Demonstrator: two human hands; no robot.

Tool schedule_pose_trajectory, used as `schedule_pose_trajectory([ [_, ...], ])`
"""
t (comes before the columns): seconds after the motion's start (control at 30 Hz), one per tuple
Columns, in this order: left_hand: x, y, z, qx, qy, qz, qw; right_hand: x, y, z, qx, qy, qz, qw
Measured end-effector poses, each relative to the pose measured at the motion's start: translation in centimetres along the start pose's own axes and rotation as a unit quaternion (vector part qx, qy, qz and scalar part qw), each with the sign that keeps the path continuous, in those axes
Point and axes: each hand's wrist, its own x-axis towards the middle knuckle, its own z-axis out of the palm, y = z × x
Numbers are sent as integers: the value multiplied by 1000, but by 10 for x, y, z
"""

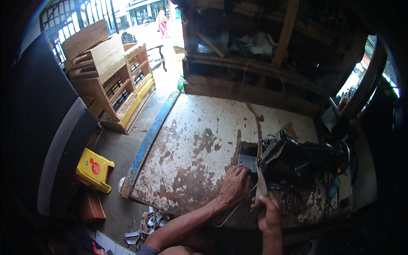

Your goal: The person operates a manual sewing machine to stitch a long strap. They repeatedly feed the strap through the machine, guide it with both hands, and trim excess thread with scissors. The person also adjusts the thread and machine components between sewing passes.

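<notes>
A black sewing machine (297, 155) stands on the worn tabletop at the right, its needle end facing left. A long, narrow beige strip (261, 185) runs under the needle area and out over the far side of the machine bed. My right hand (268, 210) pinches the near end of the strip between thumb and fingers. Against the near left edge of the machine's metal bed plate (247, 160), my left hand (236, 185) rests with fingers bent and together; what they hold, if anything, is hidden. A thin pale cord (238, 207) hangs between my forearms.
Scissors (291, 202) lie right of my right hand. The table (182, 140) has peeling white paint and a blue left edge (148, 148). A dark wooden shelf (255, 80) borders its far side. On the left floor are a yellow stool (95, 170), wooden cabinet (112, 80) and scraps (148, 223).
</notes>
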Motion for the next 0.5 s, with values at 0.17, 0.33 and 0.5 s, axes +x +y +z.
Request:
schedule_pose_trajectory([
  [0.17, -2, -2, 4, 0, 1, 3, 1000, -9, 3, 6, -10, -12, 2, 1000],
  [0.33, -5, 4, -12, -19, -13, -30, 999, -38, 2, 13, -16, -47, 50, 998],
  [0.5, -52, 35, -44, 87, -87, 23, 992, -92, 29, 1, -74, -70, 14, 995],
])
